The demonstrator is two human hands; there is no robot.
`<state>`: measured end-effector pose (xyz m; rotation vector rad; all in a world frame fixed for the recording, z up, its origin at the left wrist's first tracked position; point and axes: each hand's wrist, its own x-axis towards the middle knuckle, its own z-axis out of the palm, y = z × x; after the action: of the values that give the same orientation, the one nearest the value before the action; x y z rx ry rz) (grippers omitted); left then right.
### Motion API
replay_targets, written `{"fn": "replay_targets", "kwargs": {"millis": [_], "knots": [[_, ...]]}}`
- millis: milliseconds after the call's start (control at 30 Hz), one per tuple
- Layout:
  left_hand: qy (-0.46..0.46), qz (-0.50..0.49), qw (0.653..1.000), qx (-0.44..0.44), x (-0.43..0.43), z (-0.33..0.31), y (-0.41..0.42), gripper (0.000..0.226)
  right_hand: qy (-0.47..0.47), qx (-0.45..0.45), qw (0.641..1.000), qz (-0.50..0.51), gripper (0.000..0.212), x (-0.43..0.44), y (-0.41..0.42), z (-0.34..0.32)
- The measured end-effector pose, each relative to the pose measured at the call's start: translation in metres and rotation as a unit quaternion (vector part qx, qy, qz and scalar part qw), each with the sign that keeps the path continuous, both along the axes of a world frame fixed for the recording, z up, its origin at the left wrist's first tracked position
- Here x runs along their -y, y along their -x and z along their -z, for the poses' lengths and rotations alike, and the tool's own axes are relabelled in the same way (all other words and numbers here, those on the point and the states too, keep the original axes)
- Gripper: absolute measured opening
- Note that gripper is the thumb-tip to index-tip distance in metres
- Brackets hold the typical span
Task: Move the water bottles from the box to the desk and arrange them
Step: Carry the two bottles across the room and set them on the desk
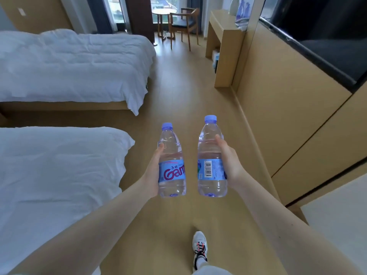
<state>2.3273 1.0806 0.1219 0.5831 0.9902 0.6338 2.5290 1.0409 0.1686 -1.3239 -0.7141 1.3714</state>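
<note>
your left hand (154, 170) grips one water bottle (172, 153), your right hand (231, 162) a second water bottle (211, 147), both upright above the floor (178, 86). two more bottles (243, 8) seem to stand at the far counter's (222, 24) back edge; yours await placing and arranging there.

The left bottle (171, 155) and right bottle (211, 151) were clear, glossy plastic. At ten o'clock the bedding (69, 62) was matt, creased white cloth. The floor (184, 92) and one-o'clock desk (226, 40) looked like smooth wood.

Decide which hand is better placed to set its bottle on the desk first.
Probably the right hand: its bottle is nearer the desk, which stands ahead along the right-hand wall.
</note>
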Motion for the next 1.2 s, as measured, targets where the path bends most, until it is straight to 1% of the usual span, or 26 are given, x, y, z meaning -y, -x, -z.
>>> {"fn": "replay_targets", "kwargs": {"millis": [167, 267, 433, 533, 700, 833, 900, 1067, 1200], "knots": [[-0.035, 0.002, 0.999, 0.003, -0.077, -0.012, -0.027, 0.06, 0.007, -0.028, 0.998, -0.051, 0.049, -0.096, -0.028, 0.001], [-0.028, -0.012, 1.0, 0.007, -0.115, -0.014, -0.045, 0.056, -0.001, -0.045, 0.997, -0.061, 0.046, -0.142, -0.046, 0.0], [-0.026, -0.025, 0.999, 0.004, -0.161, -0.01, -0.064, 0.054, 0.001, -0.07, 0.995, -0.074, 0.039, -0.197, -0.066, 0.002], [-0.026, -0.026, 0.999, 0.006, -0.188, -0.011, -0.071, 0.052, 0.0, -0.068, 0.994, -0.081, 0.04, -0.225, -0.073, 0.003], [-0.033, -0.007, 0.999, 0.013, -0.245, -0.008, -0.08, 0.053, 0.006, -0.065, 0.996, -0.054, 0.038, -0.266, -0.088, 0.012], [-0.035, 0.035, 0.998, 0.033, -0.302, -0.003, -0.096, 0.055, 0.012, -0.041, 0.999, -0.023, 0.039, -0.305, -0.105, 0.018], [-0.027, 0.058, 0.997, 0.051, -0.335, 0.001, -0.107, 0.057, 0.013, -0.037, 0.999, -0.006, 0.042, -0.329, -0.112, 0.018], [0.006, 0.081, 0.996, 0.049, -0.431, 0.005, -0.13, 0.06, 0.032, -0.018, 0.999, 0.028, 0.05, -0.406, -0.124, 0.012], [0.012, 0.086, 0.994, 0.07, -0.506, 0.0, -0.132, 0.06, 0.038, 0.009, 0.998, 0.054, 0.044, -0.476, -0.127, 0.002]]}}
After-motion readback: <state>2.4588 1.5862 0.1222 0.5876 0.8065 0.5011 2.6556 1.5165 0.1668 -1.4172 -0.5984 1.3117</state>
